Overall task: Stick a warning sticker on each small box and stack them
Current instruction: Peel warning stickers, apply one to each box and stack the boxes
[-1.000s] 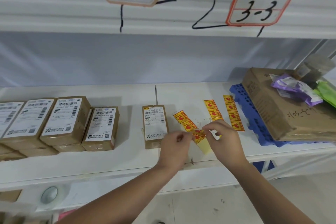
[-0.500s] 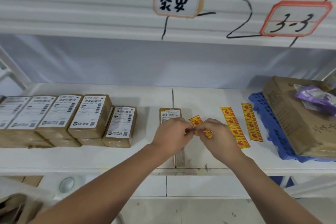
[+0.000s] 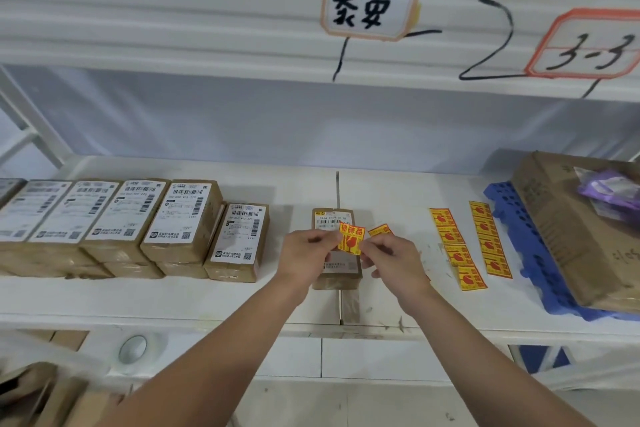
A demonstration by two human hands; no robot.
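A single yellow-and-red warning sticker (image 3: 351,238) is held up flat between my two hands, just above a small brown box (image 3: 334,218) with a white shipping label that lies alone at the shelf's middle. My left hand (image 3: 306,255) pinches the sticker's left edge. My right hand (image 3: 391,260) pinches its lower right corner, and a bit of sticker strip (image 3: 380,229) shows above that hand. To the left stands a row of several small labelled boxes (image 3: 180,218), some stacked two high. Two strips of stickers (image 3: 453,246) lie to the right.
A blue plastic pallet (image 3: 519,246) at the right end of the white shelf (image 3: 284,184) carries a large brown carton (image 3: 568,229) with a purple bag on top. A roll of tape (image 3: 133,349) sits on the lower level. Cardboard lies at the bottom left.
The sticker has come free of its strip and now faces me over the lone box. Both hands have shifted slightly left toward that box. My head has turned left.
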